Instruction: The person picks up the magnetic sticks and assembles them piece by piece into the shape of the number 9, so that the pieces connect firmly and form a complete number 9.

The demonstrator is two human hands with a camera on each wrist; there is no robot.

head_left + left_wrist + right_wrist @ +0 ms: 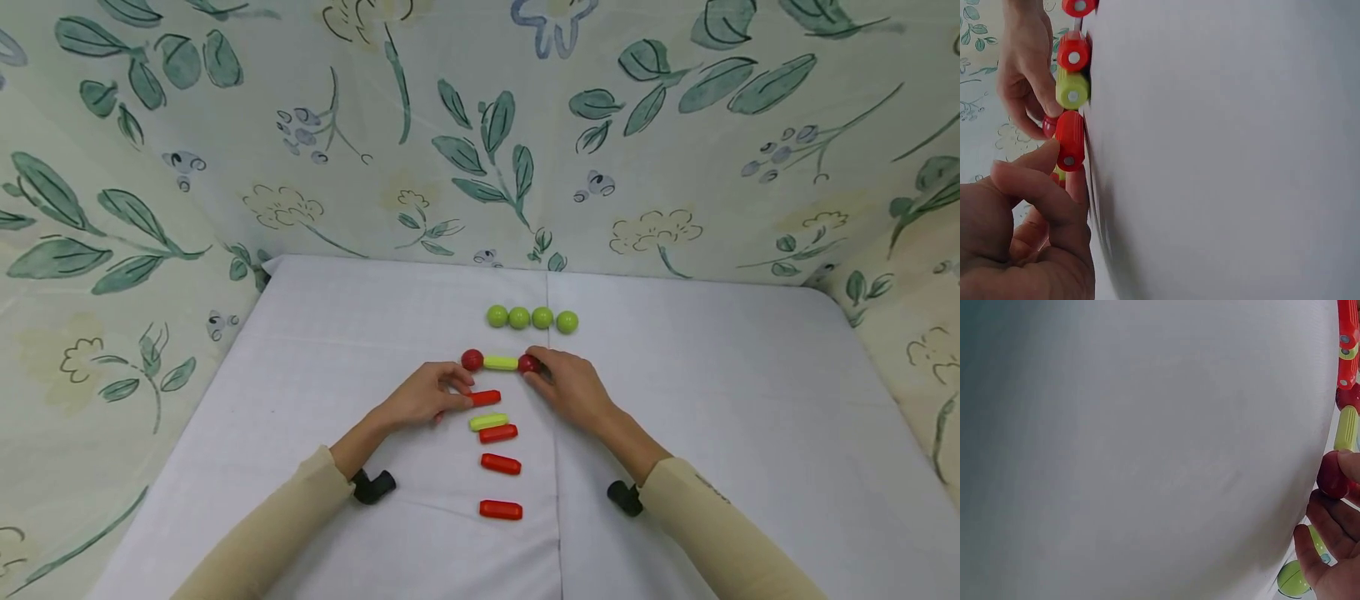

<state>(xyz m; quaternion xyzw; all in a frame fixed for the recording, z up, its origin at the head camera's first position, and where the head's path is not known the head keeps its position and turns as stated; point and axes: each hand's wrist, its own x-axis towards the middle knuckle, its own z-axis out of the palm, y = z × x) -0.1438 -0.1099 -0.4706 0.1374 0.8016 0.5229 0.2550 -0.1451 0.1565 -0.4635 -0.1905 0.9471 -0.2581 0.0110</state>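
The right hand (pixel 573 383) pinches the right ball (pixel 528 363), a red one, between thumb and fingers, against one end of a lime rod (pixel 500 363); the left ball (pixel 472 359), also red, sits at the other end. The left hand (pixel 431 393) has thumb and finger closed on the held rod (pixel 486 398), a red one, by its left end, just on the near side of that row. A tug or twist from the right hand might part the right ball from the lime rod or swing the row askew. The left fingers lie so close to the left ball that a careless lift could knock it away. A pale disc (pixel 1069 160) shows in the held rod's end; if it is a magnet, the rod could jump onto a ball sooner than meant. Nearer the body, a spare lime rod (pixel 486 422) lies against a red rod (pixel 498 434), and a dragging sleeve (pixel 300 492) could scatter them. Beyond the row, four green balls (pixel 519 317) could roll across the cloth (pixel 750 375) if bumped.
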